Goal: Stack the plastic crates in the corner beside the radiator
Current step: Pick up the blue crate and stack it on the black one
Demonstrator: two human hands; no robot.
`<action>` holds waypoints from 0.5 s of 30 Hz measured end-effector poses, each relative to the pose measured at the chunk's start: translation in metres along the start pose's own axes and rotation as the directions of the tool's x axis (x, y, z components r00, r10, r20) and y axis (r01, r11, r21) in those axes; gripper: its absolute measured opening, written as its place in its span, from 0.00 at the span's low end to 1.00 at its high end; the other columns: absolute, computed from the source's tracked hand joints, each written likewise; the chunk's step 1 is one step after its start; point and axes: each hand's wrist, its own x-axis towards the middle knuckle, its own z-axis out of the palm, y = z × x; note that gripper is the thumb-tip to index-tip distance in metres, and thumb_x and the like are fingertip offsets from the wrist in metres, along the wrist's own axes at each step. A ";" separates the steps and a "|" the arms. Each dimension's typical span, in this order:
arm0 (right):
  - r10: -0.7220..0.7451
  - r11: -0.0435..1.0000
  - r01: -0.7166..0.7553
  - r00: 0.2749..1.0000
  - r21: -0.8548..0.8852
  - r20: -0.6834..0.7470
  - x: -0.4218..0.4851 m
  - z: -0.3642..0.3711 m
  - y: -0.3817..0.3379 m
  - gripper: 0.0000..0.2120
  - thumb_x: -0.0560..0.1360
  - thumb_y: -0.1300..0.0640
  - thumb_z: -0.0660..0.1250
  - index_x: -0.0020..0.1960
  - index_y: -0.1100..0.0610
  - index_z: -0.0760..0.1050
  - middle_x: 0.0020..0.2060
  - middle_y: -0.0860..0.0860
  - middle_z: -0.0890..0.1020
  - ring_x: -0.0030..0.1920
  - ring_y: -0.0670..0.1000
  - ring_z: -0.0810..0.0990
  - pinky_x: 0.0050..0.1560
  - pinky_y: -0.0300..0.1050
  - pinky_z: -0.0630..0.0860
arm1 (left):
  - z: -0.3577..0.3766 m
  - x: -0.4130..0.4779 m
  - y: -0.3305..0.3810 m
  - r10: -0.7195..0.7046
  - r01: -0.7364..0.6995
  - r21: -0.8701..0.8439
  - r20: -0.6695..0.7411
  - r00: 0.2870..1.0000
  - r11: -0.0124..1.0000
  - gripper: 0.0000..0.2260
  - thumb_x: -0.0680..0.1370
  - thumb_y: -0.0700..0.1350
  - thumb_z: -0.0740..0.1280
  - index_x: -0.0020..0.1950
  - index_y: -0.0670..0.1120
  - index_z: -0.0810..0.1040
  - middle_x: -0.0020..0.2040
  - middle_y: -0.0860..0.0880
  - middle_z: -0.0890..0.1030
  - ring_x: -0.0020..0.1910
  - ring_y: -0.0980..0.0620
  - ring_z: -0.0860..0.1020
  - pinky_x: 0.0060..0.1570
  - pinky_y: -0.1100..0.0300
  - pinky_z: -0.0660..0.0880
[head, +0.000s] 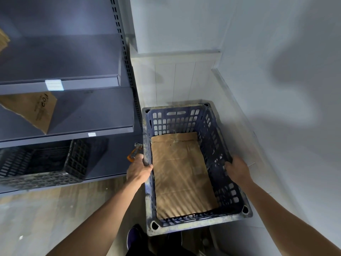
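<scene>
Both hands, left hand and right hand, each grip closed on the blue crate's side rims

The blue crate pretty much fills the corner, with the white wall tight along its right side and the panelled wall right behind it. On the left, the grey shelving unit with a black crate on its bottom shelf leaves only a narrow gap. The wood floor at lower left looks open, though it's blurry.
</scene>
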 end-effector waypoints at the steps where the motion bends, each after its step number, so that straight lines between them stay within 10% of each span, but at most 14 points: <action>1: -0.004 1.000 0.005 1.000 -0.009 0.011 0.002 -0.004 0.002 0.08 0.78 0.54 0.63 0.52 0.58 0.75 0.44 0.56 0.81 0.46 0.58 0.80 0.48 0.53 0.79 | 0.001 0.001 0.002 0.006 -0.006 -0.005 0.009 1.000 1.000 0.09 0.77 0.48 0.69 0.46 0.48 0.70 0.39 0.50 0.77 0.40 0.47 0.79 0.42 0.55 0.74; 9: -0.044 0.994 0.059 0.987 -0.089 0.157 0.017 -0.023 0.000 0.08 0.76 0.57 0.64 0.48 0.58 0.80 0.40 0.56 0.83 0.41 0.57 0.82 0.46 0.54 0.81 | 0.003 0.007 0.009 0.042 -0.042 0.036 0.003 0.999 0.998 0.06 0.77 0.48 0.68 0.47 0.49 0.72 0.43 0.49 0.80 0.45 0.45 0.81 0.47 0.53 0.78; 15: -0.022 0.986 0.053 0.981 -0.155 0.191 0.019 -0.021 0.000 0.08 0.76 0.57 0.61 0.49 0.57 0.78 0.39 0.55 0.82 0.40 0.56 0.81 0.44 0.52 0.81 | 0.018 -0.009 0.000 0.072 -0.068 0.058 -0.072 0.995 0.996 0.18 0.78 0.47 0.66 0.67 0.50 0.68 0.52 0.48 0.83 0.50 0.46 0.82 0.43 0.57 0.74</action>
